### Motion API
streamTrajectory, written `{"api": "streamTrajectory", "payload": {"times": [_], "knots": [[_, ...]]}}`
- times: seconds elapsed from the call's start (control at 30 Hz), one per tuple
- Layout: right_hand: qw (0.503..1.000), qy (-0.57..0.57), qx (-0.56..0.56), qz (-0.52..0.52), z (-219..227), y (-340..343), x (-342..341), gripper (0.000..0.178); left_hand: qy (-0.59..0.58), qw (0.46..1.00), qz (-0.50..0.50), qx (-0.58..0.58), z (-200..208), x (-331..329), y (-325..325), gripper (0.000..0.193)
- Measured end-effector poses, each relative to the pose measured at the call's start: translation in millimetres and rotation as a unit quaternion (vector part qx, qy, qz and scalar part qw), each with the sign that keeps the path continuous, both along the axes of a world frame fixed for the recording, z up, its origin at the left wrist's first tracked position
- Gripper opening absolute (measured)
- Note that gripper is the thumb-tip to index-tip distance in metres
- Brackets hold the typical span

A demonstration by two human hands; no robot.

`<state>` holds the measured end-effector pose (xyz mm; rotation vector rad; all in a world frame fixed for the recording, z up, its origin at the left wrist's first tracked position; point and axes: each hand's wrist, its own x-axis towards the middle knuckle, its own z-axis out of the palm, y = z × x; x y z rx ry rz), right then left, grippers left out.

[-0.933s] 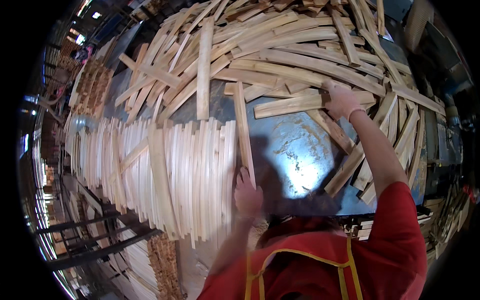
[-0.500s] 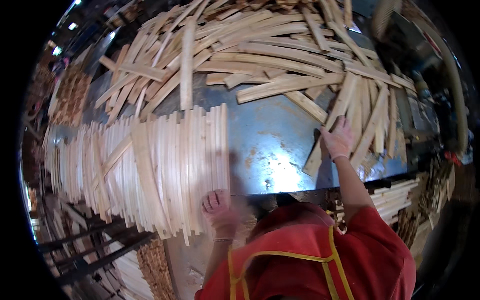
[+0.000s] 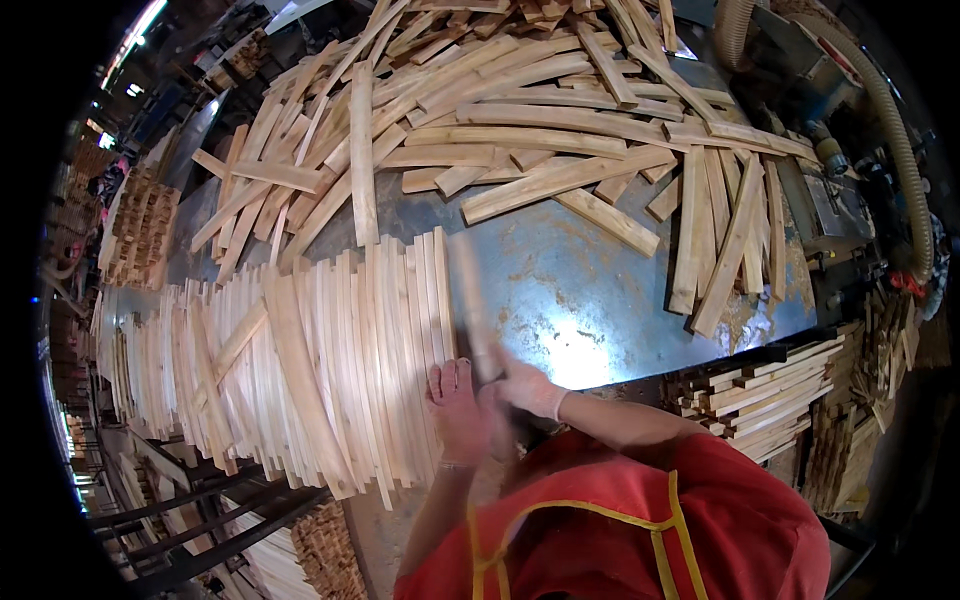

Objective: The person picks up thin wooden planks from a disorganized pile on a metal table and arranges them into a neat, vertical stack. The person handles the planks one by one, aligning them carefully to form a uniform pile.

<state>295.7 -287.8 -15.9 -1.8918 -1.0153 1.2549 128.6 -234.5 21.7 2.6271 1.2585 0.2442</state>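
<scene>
A loose wooden slat [image 3: 468,285], smeared by motion, stands out from my right hand [image 3: 530,388], which is closed around its near end. It lies just right of a long row of pale wooden slats [image 3: 385,350], set side by side on the metal table [image 3: 540,280]. My left hand [image 3: 460,412] is at the near right end of that row, its fingers stretched upward beside the last slat. It holds nothing that I can see. Two or three slats, including a slanting slat [image 3: 300,380], lie across the top of the row.
A large jumbled heap of slats [image 3: 540,140] covers the far side of the table. More loose slats [image 3: 720,230] fan out at the right. Stacked slats [image 3: 770,385] sit below the table's right edge. A ribbed hose [image 3: 905,180] and machine parts stand at far right.
My right hand has taken a slat from the right-hand group and brought it left, beside the row. My left hand has moved slightly up and right.
</scene>
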Motion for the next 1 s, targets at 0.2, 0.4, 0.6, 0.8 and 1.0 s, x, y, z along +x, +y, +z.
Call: {"api": "streamTrajectory", "payload": {"times": [0.2,0.4,0.6,0.8,1.0], "knots": [[0.987,-0.071,0.113,0.086,33,123,169,0.052,0.109,0.993,-0.014,0.040,0,9,22,0.074],[0.788,-0.606,0.107,-0.011,53,164,411,0.042,0.082,0.994,-0.009,0.066,6,27,32,0.065],[0.877,-0.470,0.016,0.099,109,173,412,0.070,0.059,0.996,0.016,0.061,7,22,32,0.053],[0.889,-0.451,0.073,-0.024,114,42,324,0.072,0.052,0.997,0.018,0.057,3,8,21,0.063],[0.880,-0.439,0.065,0.170,147,-15,198,0.072,0.032,0.988,-0.028,0.148,31,11,21,0.061]]}}
